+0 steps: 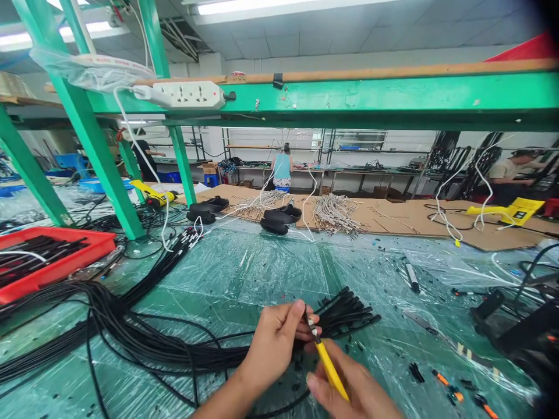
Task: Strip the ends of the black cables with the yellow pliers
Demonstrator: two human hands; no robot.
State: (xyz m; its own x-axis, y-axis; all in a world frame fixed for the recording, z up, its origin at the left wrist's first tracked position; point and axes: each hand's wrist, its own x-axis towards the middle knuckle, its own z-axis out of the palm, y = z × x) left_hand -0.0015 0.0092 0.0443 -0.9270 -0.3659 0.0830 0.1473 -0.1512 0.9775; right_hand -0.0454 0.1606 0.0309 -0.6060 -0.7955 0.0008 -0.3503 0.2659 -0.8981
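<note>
Near the bottom centre, my left hand (275,340) pinches the end of a black cable between thumb and fingers. My right hand (349,381) is closed around yellow-handled pliers (331,369), whose metal jaws point up and left at the cable end, close to my left fingertips. Behind my hands, the cut ends of a bundle of black cables (349,311) fan out to the right. The rest of the long black cables (144,337) runs left across the green, film-covered table (271,267). My fingers partly hide the tool's tips.
At left stands a red tray (94,250) of black parts beside green posts (100,157). A green beam with a power strip (187,95) crosses above. Cardboard (384,215) carries beige cables (336,212). A marker (411,276) and black brackets (502,320) lie right. Several people sit beyond.
</note>
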